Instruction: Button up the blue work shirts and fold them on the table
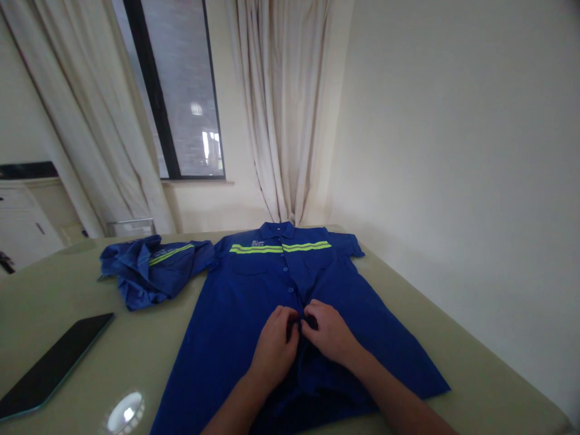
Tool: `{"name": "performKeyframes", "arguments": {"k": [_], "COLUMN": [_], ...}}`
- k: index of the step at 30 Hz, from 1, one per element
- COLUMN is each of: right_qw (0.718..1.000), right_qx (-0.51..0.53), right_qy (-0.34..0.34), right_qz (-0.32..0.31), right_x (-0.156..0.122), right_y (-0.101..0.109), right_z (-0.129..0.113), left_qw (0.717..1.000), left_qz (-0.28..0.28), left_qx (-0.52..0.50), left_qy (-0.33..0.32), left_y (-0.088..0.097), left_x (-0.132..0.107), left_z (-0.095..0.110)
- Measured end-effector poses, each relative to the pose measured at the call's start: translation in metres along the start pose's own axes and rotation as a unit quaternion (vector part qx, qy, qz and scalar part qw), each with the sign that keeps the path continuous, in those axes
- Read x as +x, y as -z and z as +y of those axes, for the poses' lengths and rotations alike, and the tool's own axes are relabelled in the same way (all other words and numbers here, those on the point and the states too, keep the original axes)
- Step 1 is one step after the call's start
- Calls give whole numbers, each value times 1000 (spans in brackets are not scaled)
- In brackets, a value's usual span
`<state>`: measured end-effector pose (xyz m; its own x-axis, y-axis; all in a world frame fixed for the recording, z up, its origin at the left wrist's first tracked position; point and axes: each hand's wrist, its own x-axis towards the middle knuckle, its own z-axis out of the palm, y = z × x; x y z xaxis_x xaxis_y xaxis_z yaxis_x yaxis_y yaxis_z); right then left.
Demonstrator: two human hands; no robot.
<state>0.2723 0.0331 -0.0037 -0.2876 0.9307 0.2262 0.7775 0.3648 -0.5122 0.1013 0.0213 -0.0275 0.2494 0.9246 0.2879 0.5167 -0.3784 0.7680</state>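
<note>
A blue short-sleeved work shirt with a yellow-green and grey stripe across the chest lies spread on the table, collar at the far end. Both my hands are at its front opening, below the buttons that show. My left hand pinches one front edge of the shirt. Close beside it, my right hand pinches the other edge, fingertips almost touching the left ones. Whatever button or buttonhole lies between the fingers is hidden. Lower down, the front edges part and the cloth is rumpled.
A second blue garment with the same stripe lies crumpled to the left of the shirt. Nearer on the left is a flat black panel. The table runs along a wall at right; curtains hang behind.
</note>
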Motion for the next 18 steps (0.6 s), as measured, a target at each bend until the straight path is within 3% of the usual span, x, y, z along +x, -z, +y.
{"name": "performKeyframes", "arguments": {"k": [3,6,10,18], "right_qw": [1000,999,998,998], "right_qx": [-9,-8,21,43], "right_qy": [-6,-18,-11,9], "right_qz": [16,38,53,45], "right_x": [0,1,3,1], "right_y": [-1,-1,-1,-2], "right_z": [0,-2,-2,2], "left_qw": [994,989,985,993], "left_qz": [-12,-50,-94,-93], "left_qx": [108,138,124,58], "left_qy": [-5,32,77,33], "left_y": [-5,-1,9,13], "left_x": [2,10,21,8], "left_z": [1,1,-2,-6]}}
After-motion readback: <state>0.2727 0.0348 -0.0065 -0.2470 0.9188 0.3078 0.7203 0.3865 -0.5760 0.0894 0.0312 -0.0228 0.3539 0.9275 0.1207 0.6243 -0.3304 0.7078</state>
